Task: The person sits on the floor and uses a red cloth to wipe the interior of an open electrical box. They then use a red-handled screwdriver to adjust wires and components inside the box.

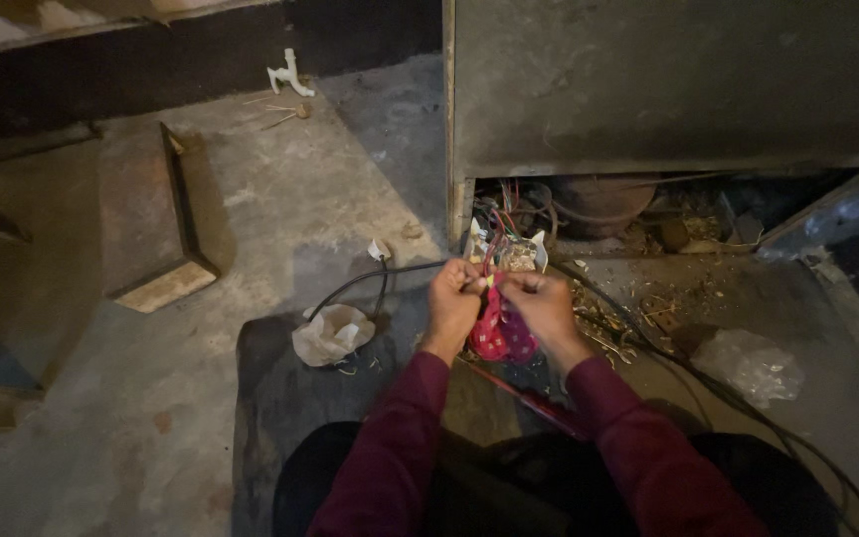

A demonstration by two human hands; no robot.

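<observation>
Both hands are held together just above the middle of the view. The left hand (pixel 452 301) is curled, its fingertips pinched on thin wire ends (pixel 489 281) at its 2 o'clock edge. The right hand (pixel 543 303) is likewise closed, thumb and fingers pinched on the same wire ends from the other side, so that the two hands almost touch. Exactly which strands are gripped cannot be told in the dim light.

A bundle of red and pale wires (pixel 501 234) is seen at 12 o'clock from the hands, leading into the open base of a grey metal cabinet (pixel 668 85), where a round rusty part (pixel 601 204) is lodged. A pink patterned cloth (pixel 501 336) is seen directly beneath the hands, at 6 o'clock. A black cable (pixel 365 280) is laid across the concrete floor (pixel 270 209) at 9 o'clock, beside a crumpled white bag (pixel 331 333). A clear plastic bag (pixel 748 363) is found at 4 o'clock, and a wooden block (pixel 156 219) lies far out at 10 o'clock.
</observation>
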